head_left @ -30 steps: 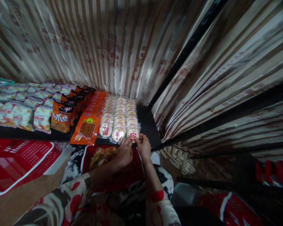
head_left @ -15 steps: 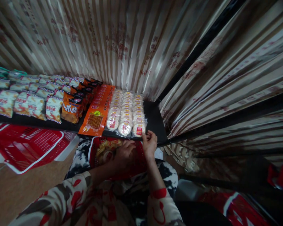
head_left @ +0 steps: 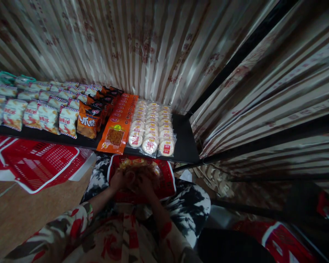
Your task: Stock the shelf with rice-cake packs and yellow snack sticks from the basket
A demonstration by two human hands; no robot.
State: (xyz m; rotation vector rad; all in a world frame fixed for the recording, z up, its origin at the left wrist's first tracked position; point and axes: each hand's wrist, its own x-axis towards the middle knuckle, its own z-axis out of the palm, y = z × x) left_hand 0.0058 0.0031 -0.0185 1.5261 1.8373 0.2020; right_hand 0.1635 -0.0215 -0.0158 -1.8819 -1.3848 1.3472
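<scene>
Change: both hands have been drawn back from the front row of round cakes on the shelf and lowered into the red basket on the lap; the view has shifted slightly rightward.
Left hand: the left hand (head_left: 118, 179) is set in the red basket (head_left: 168, 181), fingers curled among the snack packets (head_left: 137, 164) — blurred, so whether a packet is actually gripped cannot be told.
Right hand: the right hand (head_left: 146, 182) is placed just beside the left, also down among the packets; its grip is equally blurred and cannot be told.
Packets: a loose, pale yellow heap is seen in the basket, which is rested on the lap just below the front edge of the shelf (head_left: 184, 146).
Shelf: the round cakes (head_left: 150, 128) are laid in three neat rows near the right end; an orange packet strip (head_left: 117, 124) is laid beside them, with dark orange bags (head_left: 89, 122) and white snack bags (head_left: 38, 113) further left.
Floor: a second red basket (head_left: 41, 168) is lying to the left.
Risk: the basket is only balanced on the lap — a hasty pull could tip it or spill packets; a careless lift could knock the overhanging front cakes off the shelf.
</scene>
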